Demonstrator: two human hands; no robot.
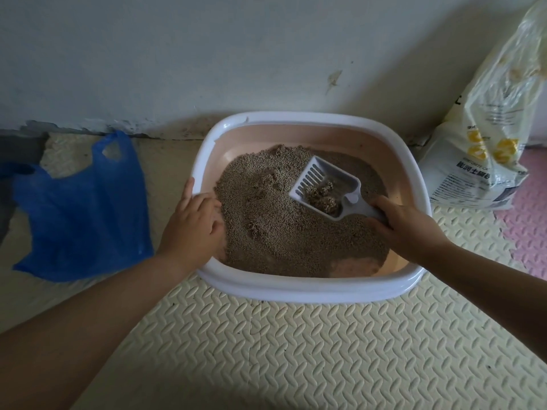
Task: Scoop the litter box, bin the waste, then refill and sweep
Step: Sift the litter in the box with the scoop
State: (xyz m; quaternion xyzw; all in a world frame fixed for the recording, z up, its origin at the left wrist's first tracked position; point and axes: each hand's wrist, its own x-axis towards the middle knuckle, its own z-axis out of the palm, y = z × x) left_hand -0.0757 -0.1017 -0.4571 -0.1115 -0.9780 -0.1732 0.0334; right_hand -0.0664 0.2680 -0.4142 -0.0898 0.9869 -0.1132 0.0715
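A litter box (299, 288) with a white rim and pink inside stands on the floor against the wall, holding brown granular litter (275, 229). My right hand (405, 229) grips the handle of a white slotted scoop (322, 184), held just above the litter with several brown clumps in its bowl. My left hand (192, 223) rests on the box's left rim, fingers curled over the edge. A patch of bare pink floor shows at the box's near right corner.
A blue plastic bag (85, 208) lies flat on the floor left of the box. An opened bag of cat litter (479, 161) leans in the right corner. Cream foam mats (296, 350) cover the floor, with a pink mat (529, 220) at right.
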